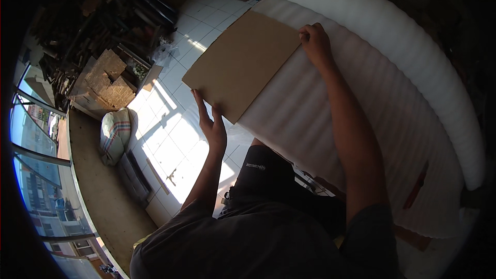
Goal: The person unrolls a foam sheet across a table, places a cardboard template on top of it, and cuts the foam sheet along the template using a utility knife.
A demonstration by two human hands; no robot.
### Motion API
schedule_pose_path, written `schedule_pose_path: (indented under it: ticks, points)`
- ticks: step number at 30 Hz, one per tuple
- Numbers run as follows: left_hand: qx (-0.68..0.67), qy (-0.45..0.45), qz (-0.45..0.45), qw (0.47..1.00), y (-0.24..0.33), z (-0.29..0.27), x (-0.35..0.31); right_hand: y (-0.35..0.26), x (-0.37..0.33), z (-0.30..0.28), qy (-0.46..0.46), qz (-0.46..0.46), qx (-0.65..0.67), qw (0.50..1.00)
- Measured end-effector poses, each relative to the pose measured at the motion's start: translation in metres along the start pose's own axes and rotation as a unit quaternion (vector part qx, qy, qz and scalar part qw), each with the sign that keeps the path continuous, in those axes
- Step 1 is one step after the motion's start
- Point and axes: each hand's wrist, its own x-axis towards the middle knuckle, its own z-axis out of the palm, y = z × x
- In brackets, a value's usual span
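Note:
A flat brown cardboard sheet (245, 62) lies over white foam sheeting (330, 108), its left part reaching past the foam's edge above the floor. At the sheet's near left edge is my left hand (213, 126), with two fingertips showing against the edge and the other fingers hidden beneath it. My right hand (316, 46) is closed in a pinch at the right-hand corner. Towards the right end of the foam rests a slim red tool (416, 186), too dark to identify.
A thick white foam roll (372, 26) runs along the far side. Beyond the white tiled floor (170, 139), scrap wood (106, 80) is heaped at the left. A striped sack (114, 137) sits by a long brown ledge (95, 170) under the windows (39, 165).

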Motion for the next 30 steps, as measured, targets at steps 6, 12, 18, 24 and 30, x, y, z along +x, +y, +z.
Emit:
schedule_pose_path:
  ticks: [6,12,18,24,30]
  points:
    - [-0.014,-0.002,-0.006,1.0,0.0028,-0.0002,-0.0016,0.0021,0.0001,0.0043,0.016,-0.034,-0.028,0.999]
    - [-0.004,-0.01,-0.033,0.999,0.0018,0.0062,-0.0019,0.0046,0.0002,-0.0016,-0.008,-0.017,-0.025,1.0]
    - [0.023,-0.009,-0.019,1.0,0.0077,0.0048,0.0019,0.0006,0.0045,0.003,-0.007,-0.015,-0.025,1.0]
    - [0.047,-0.018,-0.009,0.999,0.0083,0.0072,0.0002,-0.0001,0.0039,0.0001,-0.013,-0.006,-0.034,0.999]
    - [0.072,-0.026,-0.003,0.997,0.0066,0.006,-0.002,-0.0007,0.0007,-0.0009,-0.01,-0.008,-0.037,0.999]
